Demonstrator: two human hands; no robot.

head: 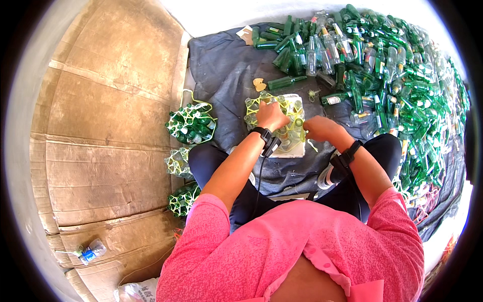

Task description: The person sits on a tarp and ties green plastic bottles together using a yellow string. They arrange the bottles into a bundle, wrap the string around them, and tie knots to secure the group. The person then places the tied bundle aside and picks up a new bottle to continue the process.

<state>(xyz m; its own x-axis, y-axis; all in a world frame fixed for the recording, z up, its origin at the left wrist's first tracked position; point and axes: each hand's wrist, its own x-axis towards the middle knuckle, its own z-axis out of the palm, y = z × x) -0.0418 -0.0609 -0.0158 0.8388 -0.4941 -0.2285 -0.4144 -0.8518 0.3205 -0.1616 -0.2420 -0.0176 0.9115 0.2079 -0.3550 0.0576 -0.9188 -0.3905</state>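
Clear glass bottles [285, 136] stand upright in a group on a white board [292, 154] before me, with yellow plastic strapping [250, 109] woven around their necks. My left hand [272, 116] lies over the bottle tops near the group's middle, its fingers bent down and partly hidden. My right hand [320, 128] is at the group's right edge, fingers curled beside a bottle neck and the strapping. A loose strap end [312, 145] hangs below it. Whether either hand grips the strapping is not clear.
A large heap of green and clear bottles [407, 90] covers the right side. Strapped bottle bundles [192, 124] stand at left beside flattened cardboard [109, 113]. A green bottle [286, 82] lies on the dark sheet [226, 68] beyond the board. A plastic bottle [92, 252] lies at lower left.
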